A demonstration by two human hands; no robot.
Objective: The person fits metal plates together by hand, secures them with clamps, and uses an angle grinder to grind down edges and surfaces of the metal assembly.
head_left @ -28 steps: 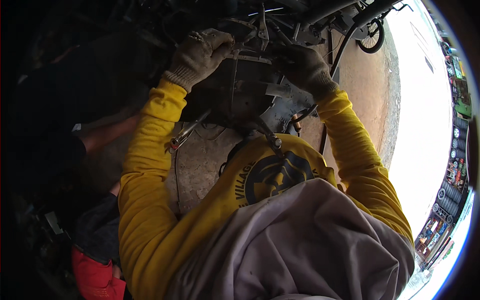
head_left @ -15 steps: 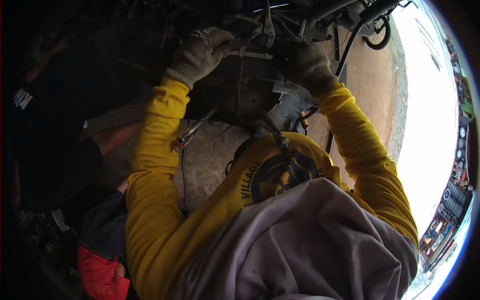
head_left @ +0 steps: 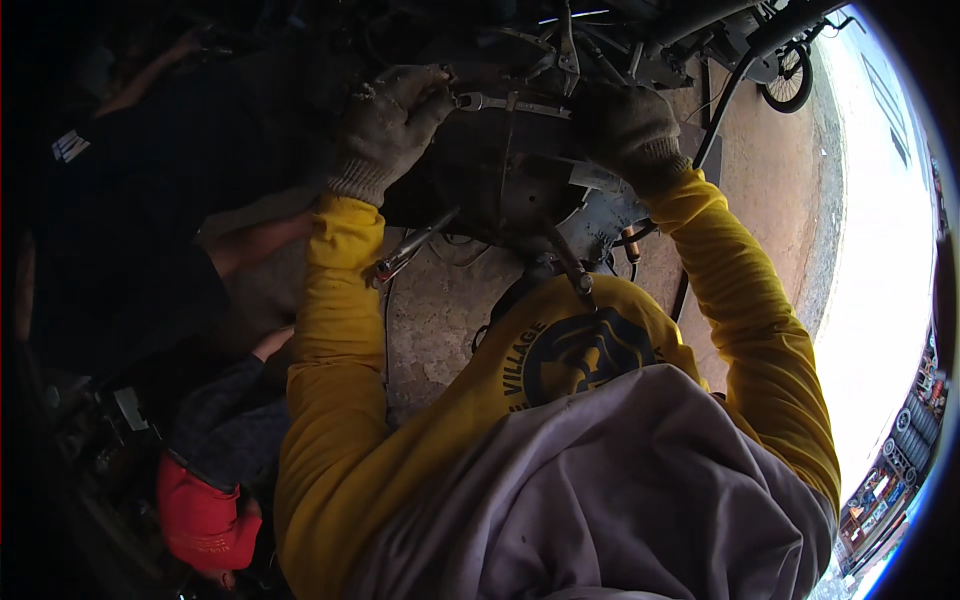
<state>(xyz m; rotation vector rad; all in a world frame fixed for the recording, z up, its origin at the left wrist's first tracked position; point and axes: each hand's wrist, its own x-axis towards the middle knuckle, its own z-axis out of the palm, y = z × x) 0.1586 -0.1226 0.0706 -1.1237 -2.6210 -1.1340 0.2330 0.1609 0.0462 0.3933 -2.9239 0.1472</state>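
- Head view: the person's left hand [head_left: 392, 120], in a soiled knit work glove, is clenched around one end of a metal wrench [head_left: 515, 104].
- The wrench lies between the two hands, at the top of a dark rounded metal housing [head_left: 500, 175]. Its long axis runs nearly level across the picture, from the left glove toward the right glove, with its ring end showing just beside the left glove's fingers.
- The right hand [head_left: 628, 128], in a darker glove, is closed over the far end of the wrench or the hardware there; exactly which it grips cannot be told, as the glove covers the spot.
- Both hands are raised, with yellow sleeves [head_left: 335, 330] running up to them from the lower edge.
- A pair of pliers [head_left: 410, 248] hangs below the housing, near the left forearm, tilted with its handles down to the left.
- A second slim tool [head_left: 568, 262] slants down from the underside of the housing toward the chest.
- Another person's bare forearm [head_left: 258, 243] reaches in from the left, well apart from the wrench.
- A red cap [head_left: 203, 520] lies at lower left.
- A wheel [head_left: 790, 78] stands at upper right on the concrete floor [head_left: 440, 320].
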